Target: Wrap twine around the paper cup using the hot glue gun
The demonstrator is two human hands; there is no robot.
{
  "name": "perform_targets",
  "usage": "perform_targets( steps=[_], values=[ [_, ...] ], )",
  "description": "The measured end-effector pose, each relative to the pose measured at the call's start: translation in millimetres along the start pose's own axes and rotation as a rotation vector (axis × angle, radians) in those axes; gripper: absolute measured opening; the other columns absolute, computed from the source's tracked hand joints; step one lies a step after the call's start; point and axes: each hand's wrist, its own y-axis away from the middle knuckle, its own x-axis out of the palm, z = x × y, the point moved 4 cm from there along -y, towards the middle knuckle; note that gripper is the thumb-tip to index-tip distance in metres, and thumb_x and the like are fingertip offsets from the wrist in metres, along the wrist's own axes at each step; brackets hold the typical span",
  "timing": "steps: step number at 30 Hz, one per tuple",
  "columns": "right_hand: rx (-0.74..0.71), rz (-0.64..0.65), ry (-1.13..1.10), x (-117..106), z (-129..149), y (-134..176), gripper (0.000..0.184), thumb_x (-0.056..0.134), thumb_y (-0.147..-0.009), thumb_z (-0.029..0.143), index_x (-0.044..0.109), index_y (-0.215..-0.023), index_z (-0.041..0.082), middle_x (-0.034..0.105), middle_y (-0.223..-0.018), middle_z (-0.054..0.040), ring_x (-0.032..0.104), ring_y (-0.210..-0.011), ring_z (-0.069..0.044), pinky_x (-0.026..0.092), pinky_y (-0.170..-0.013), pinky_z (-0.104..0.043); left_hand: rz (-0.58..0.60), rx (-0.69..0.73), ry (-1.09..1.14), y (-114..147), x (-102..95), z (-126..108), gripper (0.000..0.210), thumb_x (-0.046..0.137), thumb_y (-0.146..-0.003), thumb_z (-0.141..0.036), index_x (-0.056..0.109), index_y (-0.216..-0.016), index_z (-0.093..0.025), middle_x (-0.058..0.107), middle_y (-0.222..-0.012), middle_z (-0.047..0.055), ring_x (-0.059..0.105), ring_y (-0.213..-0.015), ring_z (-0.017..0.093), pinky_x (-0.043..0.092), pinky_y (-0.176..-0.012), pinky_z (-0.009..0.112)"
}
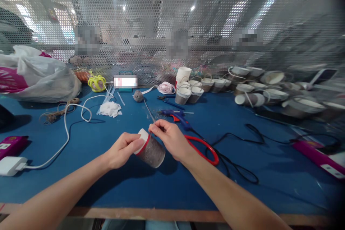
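Observation:
Tilted above the blue table is a paper cup (pixel 154 153), mostly wrapped in grey yarn, with a red and white band bare near one end. My left hand (pixel 124 150) grips that bare end, thumb on the outside. Pinched in the fingers of my right hand (pixel 168 136) is a strand of grey yarn (pixel 149 109), close against the cup's side. The strand runs back to a small grey yarn ball (pixel 138 96) on the table. Inside the cup is hidden from me.
A blue glue gun (pixel 180 116) and red-handled scissors (pixel 207 149) lie by my right hand, near black cables (pixel 237 165). Several wrapped cups (pixel 184 95) stand at the back right. A white cable (pixel 66 129) and plastic bag (pixel 51 79) are left. A perforated screen (pixel 151 18) stands behind.

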Motion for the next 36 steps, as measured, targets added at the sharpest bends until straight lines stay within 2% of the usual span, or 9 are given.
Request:
perform_targets(
  steps=[10, 21, 30, 33, 36],
  values=[
    [-0.010, 0.037, 0.063, 2.9, 1.1, 2.5, 0.026, 0.047, -0.076, 0.041, 0.052, -0.066, 0.017, 0.049, -0.060, 0.0025, 0.042, -0.056, -0.010, 0.035, -0.056, -0.023, 0.008, -0.020, -0.018, 1.4, -0.1, 0.3, 0.042, 0.035, -0.078, -0.046, 0.038, -0.052, -0.014, 0.031, -0.053, -0.002, 0.026, -0.051, 0.008, 0.024, -0.049, 0.021],
    [-0.018, 0.016, 0.124, 4.3, 3.4, 4.4, 0.024, 0.048, -0.076, 0.037, 0.050, -0.062, 0.017, 0.047, -0.058, 0.0028, 0.040, -0.054, -0.010, 0.033, -0.052, -0.023, 0.002, 0.006, -0.004, 1.4, 0.6, -1.2, 0.039, 0.035, -0.080, -0.040, 0.035, -0.051, -0.014, 0.028, -0.053, -0.003, 0.024, -0.051, 0.008, 0.022, -0.048, 0.021],
    [0.009, 0.009, 0.047, 6.4, 1.7, 5.3, 0.026, 0.051, -0.074, 0.040, 0.051, -0.061, 0.017, 0.046, -0.057, 0.0034, 0.041, -0.054, -0.010, 0.034, -0.053, -0.022, 0.005, 0.014, -0.019, 3.2, 0.2, 0.0, 0.040, 0.034, -0.080, -0.041, 0.037, -0.052, -0.014, 0.029, -0.053, -0.002, 0.026, -0.051, 0.008, 0.024, -0.049, 0.021],
    [0.055, 0.016, -0.029, 6.5, -2.2, 3.7, 0.027, 0.052, -0.072, 0.043, 0.054, -0.066, 0.017, 0.051, -0.062, 0.0019, 0.045, -0.058, -0.011, 0.036, -0.055, -0.023, 0.009, 0.039, -0.072, 3.9, 0.0, -3.2, 0.041, 0.033, -0.080, -0.043, 0.038, -0.052, -0.014, 0.029, -0.053, -0.002, 0.025, -0.050, 0.008, 0.024, -0.048, 0.021],
    [0.125, 0.060, -0.127, 5.6, -4.4, 2.1, 0.039, 0.043, -0.076, 0.050, 0.059, -0.073, 0.015, 0.058, -0.069, -0.0021, 0.051, -0.063, -0.012, 0.039, -0.059, -0.025, -0.014, 0.084, -0.136, 4.2, -2.8, -7.5, 0.042, 0.032, -0.081, -0.043, 0.041, -0.052, -0.013, 0.030, -0.052, -0.002, 0.026, -0.050, 0.008, 0.024, -0.048, 0.022]
  ],
)
